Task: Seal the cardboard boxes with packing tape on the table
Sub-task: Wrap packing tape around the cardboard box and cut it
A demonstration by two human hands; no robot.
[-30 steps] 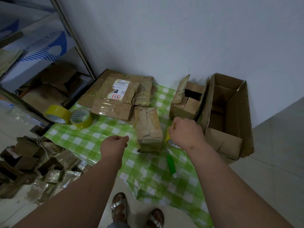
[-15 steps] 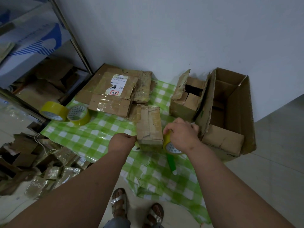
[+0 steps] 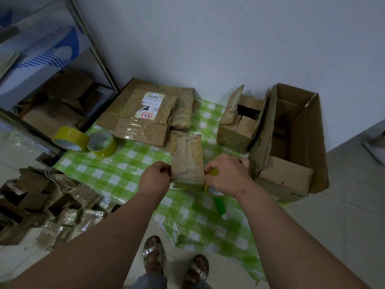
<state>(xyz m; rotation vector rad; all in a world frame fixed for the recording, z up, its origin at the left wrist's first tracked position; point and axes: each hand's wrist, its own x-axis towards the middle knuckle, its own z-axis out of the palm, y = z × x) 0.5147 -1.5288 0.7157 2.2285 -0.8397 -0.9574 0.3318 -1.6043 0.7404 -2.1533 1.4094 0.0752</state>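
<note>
A small worn cardboard box [image 3: 188, 157] stands on the green-checked tablecloth [image 3: 116, 174] between my hands. My left hand [image 3: 155, 178], fingers curled, pinches something at the box's left near edge; a tape end there is too thin to make out. My right hand [image 3: 228, 174] grips a yellow tape roll [image 3: 212, 189] against the box's right near corner. A green-handled tool [image 3: 220, 205] lies just below that hand.
Two more yellow tape rolls [image 3: 71, 138] [image 3: 102, 143] lie at the table's left edge. Flattened cartons with a white label [image 3: 145, 113] lie behind. An open small box [image 3: 239, 126] and a large open carton [image 3: 291, 142] stand on the right. Scrap cardboard [image 3: 41, 201] litters the floor.
Both hands have closed in on the small box: the left hand moved right to its left edge, and the right hand brought the tape roll against its right corner.
</note>
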